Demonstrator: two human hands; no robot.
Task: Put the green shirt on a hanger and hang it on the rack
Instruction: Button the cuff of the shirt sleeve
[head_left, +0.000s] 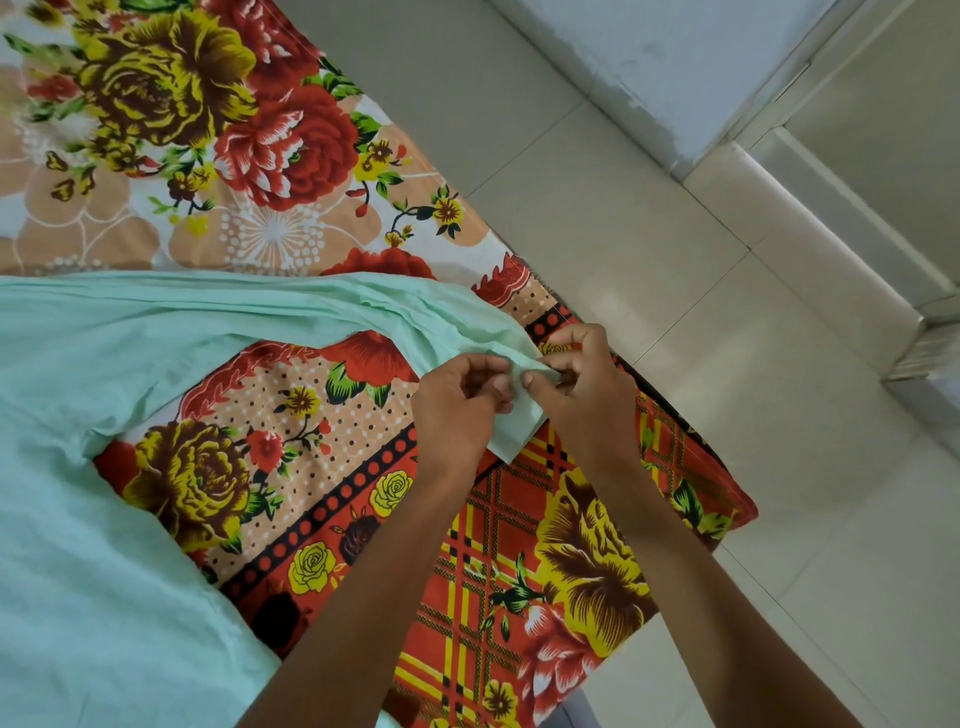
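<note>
The pale green shirt (98, 364) lies spread across the left of the bed, with one sleeve stretched rightward towards the bed's edge. My left hand (457, 400) and my right hand (582, 384) meet at the end of that sleeve, both pinching the cuff (514, 431) between fingers and thumbs. The cuff end hangs down between the two hands. No hanger or rack shows in this view.
A floral bedsheet (249, 156) in red, yellow and orange covers the bed, whose edge runs diagonally from top centre to lower right. Beyond it lies pale tiled floor (675, 291), with a light blue wall (649, 57) and a raised step (810, 234) at upper right.
</note>
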